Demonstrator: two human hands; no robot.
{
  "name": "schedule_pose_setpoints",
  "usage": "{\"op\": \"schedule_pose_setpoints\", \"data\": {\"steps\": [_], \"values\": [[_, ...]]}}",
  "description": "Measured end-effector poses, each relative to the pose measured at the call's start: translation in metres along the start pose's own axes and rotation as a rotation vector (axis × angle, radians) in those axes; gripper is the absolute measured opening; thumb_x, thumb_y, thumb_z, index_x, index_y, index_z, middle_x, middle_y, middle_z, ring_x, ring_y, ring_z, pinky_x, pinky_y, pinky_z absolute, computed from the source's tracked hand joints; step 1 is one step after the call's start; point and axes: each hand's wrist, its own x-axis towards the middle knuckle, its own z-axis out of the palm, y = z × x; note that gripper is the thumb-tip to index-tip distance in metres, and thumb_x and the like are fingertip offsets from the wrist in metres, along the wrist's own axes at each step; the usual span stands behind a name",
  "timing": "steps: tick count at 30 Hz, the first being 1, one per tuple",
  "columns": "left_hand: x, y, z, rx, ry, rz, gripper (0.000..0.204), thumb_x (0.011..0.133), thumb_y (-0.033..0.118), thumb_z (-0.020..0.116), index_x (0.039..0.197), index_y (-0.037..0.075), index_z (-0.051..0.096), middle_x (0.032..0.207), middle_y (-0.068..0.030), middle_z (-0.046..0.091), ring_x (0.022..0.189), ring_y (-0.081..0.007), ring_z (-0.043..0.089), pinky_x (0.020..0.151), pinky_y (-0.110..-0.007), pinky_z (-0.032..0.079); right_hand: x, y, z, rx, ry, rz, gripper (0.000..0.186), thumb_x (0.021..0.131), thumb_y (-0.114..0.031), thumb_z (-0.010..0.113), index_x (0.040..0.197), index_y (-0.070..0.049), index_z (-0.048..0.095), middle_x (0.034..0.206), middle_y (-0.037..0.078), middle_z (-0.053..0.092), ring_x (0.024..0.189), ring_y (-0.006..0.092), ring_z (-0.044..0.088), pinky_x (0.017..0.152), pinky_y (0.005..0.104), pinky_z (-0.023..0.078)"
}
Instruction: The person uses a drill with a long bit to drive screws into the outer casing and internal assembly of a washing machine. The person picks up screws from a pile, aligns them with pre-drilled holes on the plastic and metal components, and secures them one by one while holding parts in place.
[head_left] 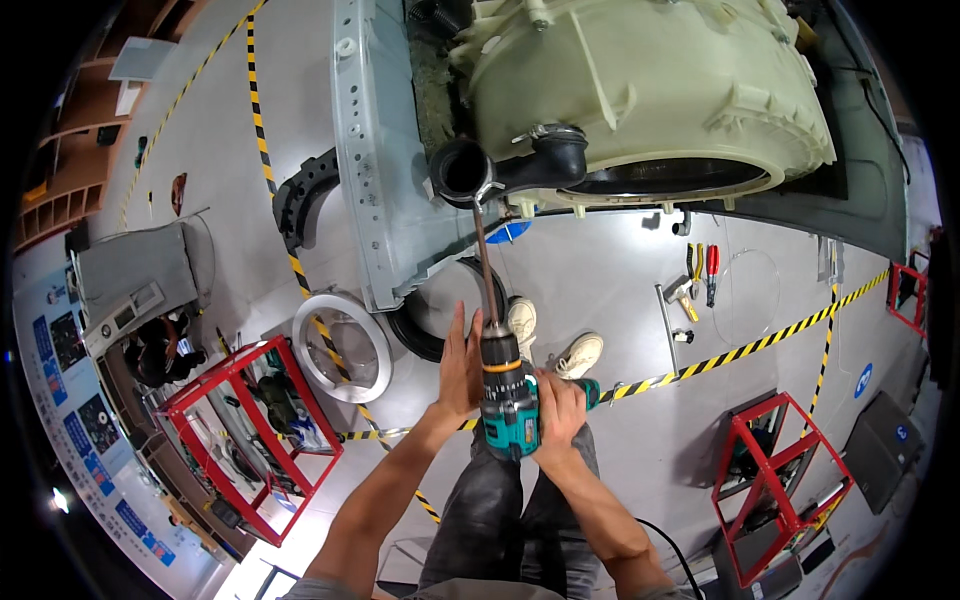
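Note:
My right hand [560, 412] is wrapped round the handle of a teal and black cordless drill [512, 415]. Fingers stretched out, my left hand [461, 368] lies alongside the drill's chuck; whether it touches is hard to tell. A long thin driver bit [487, 268] points away from me, and its tip meets a metal hose clamp [487, 190] at the rim of a black rubber hose [545, 168]. The open end of that hose faces up. Behind it sits a large cream plastic washing machine tub [650, 75] inside a grey metal cabinet [365, 150].
On the floor lie a silver door ring [343, 346], a black rubber ring [415, 325] and a curved black part [302, 200]. Pliers [712, 272] and a hammer [683, 296] lie right. Red frames [250, 430] stand on both sides. Striped tape [740, 352] crosses the floor.

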Motion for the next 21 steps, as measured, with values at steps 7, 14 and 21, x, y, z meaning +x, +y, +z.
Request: {"op": "schedule_pose_setpoints", "data": {"steps": [7, 14, 21], "values": [[-0.023, 0.054, -0.007, 0.341, 0.313, 0.052, 0.041, 0.089, 0.005, 0.058, 0.127, -0.001, 0.046, 0.141, -0.0239, 0.034, 0.123, -0.0415, 0.044, 0.099, -0.043, 0.04, -0.044, -0.01, -0.073, 0.077, -0.046, 0.189, 0.044, 0.074, -0.021, 0.063, 0.111, 0.002, 0.061, 0.107, 0.015, 0.064, 0.089, 0.0302, 0.06, 0.082, 0.0382, 0.044], [0.052, 0.245, -0.025, 0.314, 0.372, 0.502, 0.041, 0.087, 0.013, 0.064, 0.123, -0.002, 0.05, 0.128, -0.0205, 0.049, 0.117, -0.0353, 0.048, 0.1, -0.041, 0.038, -0.086, 0.002, -0.154, 0.016, 0.091, 0.532, 0.039, 0.071, -0.013, 0.069, 0.107, 0.0, 0.059, 0.103, 0.018, 0.063, 0.089, 0.0373, 0.059, 0.078, 0.0417, 0.044], [0.259, 0.349, -0.008, 0.696, 0.302, 0.789, 0.068, 0.089, 0.047, 0.059, 0.133, -0.003, 0.045, 0.137, -0.0275, 0.043, 0.124, -0.0416, 0.043, 0.106, -0.044, 0.034, -0.122, 0.047, -0.194, 0.253, 0.409, 0.751, 0.026, 0.076, -0.006, 0.063, 0.101, 0.001, 0.057, 0.094, 0.018, 0.057, 0.081, 0.0394, 0.055, 0.072, 0.0404, 0.045]]}}
